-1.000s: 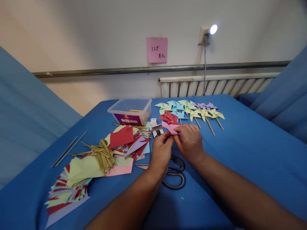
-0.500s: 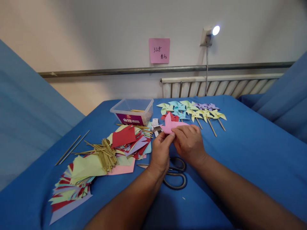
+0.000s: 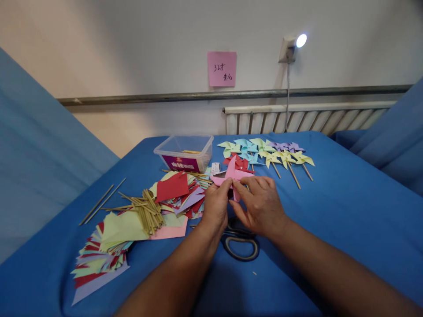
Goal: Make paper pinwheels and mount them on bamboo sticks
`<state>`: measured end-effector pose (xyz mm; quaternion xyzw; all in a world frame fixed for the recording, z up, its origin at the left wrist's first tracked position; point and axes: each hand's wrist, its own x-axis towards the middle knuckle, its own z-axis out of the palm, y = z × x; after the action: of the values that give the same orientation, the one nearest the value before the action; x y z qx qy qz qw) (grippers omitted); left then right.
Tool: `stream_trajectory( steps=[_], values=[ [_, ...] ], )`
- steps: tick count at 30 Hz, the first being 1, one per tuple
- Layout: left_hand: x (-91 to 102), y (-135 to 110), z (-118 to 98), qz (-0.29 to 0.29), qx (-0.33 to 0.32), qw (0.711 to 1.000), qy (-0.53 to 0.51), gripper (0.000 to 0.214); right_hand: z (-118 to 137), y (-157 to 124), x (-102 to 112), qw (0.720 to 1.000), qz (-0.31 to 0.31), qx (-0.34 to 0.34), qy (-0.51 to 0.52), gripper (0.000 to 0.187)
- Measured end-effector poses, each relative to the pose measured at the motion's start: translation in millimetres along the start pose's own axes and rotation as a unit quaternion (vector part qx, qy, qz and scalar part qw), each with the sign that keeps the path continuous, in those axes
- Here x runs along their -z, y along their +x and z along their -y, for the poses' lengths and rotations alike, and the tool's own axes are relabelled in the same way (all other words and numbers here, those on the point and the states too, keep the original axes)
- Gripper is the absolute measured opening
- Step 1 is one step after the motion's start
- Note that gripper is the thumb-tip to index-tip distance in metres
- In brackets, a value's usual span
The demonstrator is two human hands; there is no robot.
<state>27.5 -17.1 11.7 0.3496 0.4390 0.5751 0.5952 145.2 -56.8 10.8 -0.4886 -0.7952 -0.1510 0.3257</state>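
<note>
A pink paper pinwheel [image 3: 231, 166], its points folded in, is held up above the table between both hands. My left hand [image 3: 216, 202] pinches it near the centre with the thumb on top. From the other side, the fingers of my right hand [image 3: 262, 204] press at the middle and lower blade. Beneath the hands lie scissors [image 3: 241, 248] with dark handles, their blades mostly covered by my left hand. Just behind the pinwheel are a small white box [image 3: 215, 167] and a red pinwheel [image 3: 237, 162].
Finished pinwheels on sticks [image 3: 271, 154] lie at the back right. A clear plastic tub [image 3: 185, 154] stands at the back. Left of my hands are a bundle of short sticks [image 3: 150, 213], coloured paper sheets [image 3: 119, 231] and two long thin rods [image 3: 102, 200].
The pink paper has turned in my hands and now shows several folded blades around its centre. My right fingers have shifted toward the middle and lower blade.
</note>
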Motion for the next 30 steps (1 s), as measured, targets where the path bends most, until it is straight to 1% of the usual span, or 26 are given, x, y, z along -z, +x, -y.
stream_trajectory(
  steps=[2, 4, 6, 8, 10, 11, 13, 14, 15, 16, 17, 19, 22, 27, 30],
  values=[
    [2.5, 2, 0, -0.008, -0.003, 0.999, 0.04, 0.022, -1, -2, 2, 1.0, 0.006, -0.003, 0.018, 0.042],
    [5.0, 5, 1, -0.015, -0.01, 0.997, 0.081, 0.023, -3, -3, 4, 0.999, -0.001, -0.012, 0.053, 0.041],
    [6.8, 7, 3, -0.016, -0.016, 0.994, 0.111, 0.023, -6, -5, 3, 0.993, -0.038, -0.044, 0.107, 0.035],
    [7.5, 8, 5, -0.009, -0.013, 0.991, 0.133, 0.023, -11, -5, -1, 0.974, -0.088, -0.11, 0.178, 0.028],
    [7.4, 7, 7, 0.003, -0.007, 0.987, 0.159, 0.022, -17, -5, -8, 0.936, -0.11, -0.202, 0.267, 0.025],
    [7.0, 6, 7, 0.009, -0.006, 0.985, 0.174, 0.021, -19, -4, -13, 0.907, -0.102, -0.254, 0.321, 0.024],
    [6.0, 4, 8, 0.021, -0.014, 0.978, 0.205, 0.021, -24, -2, -20, 0.827, -0.067, -0.342, 0.441, 0.024],
    [5.5, 3, 8, 0.025, -0.02, 0.975, 0.219, 0.022, -25, -1, -23, 0.789, -0.05, -0.368, 0.489, 0.026],
    [5.0, 3, 8, 0.029, -0.026, 0.972, 0.231, 0.022, -26, -1, -25, 0.76, -0.038, -0.384, 0.524, 0.028],
    [4.4, 2, 8, 0.032, -0.029, 0.97, 0.238, 0.022, -27, 0, -26, 0.741, -0.03, -0.392, 0.545, 0.03],
    [3.9, 1, 8, 0.034, -0.029, 0.97, 0.24, 0.021, -27, 1, -26, 0.732, -0.025, -0.397, 0.554, 0.032],
    [3.0, 0, 8, 0.038, -0.019, 0.972, 0.231, 0.02, -27, 1, -25, 0.722, -0.019, -0.407, 0.559, 0.034],
    [2.0, -1, 9, 0.044, 0.013, 0.981, 0.191, 0.019, -25, 1, -23, 0.711, -0.03, -0.423, 0.561, 0.035],
    [-0.4, -4, 8, 0.048, 0.07, 0.992, 0.094, 0.02, -22, -2, -26, 0.711, -0.064, -0.44, 0.545, 0.037],
    [-2.1, -8, 8, 0.051, 0.111, 0.992, 0.026, 0.023, -19, -4, -28, 0.702, -0.075, -0.448, 0.549, 0.036]
  ],
)
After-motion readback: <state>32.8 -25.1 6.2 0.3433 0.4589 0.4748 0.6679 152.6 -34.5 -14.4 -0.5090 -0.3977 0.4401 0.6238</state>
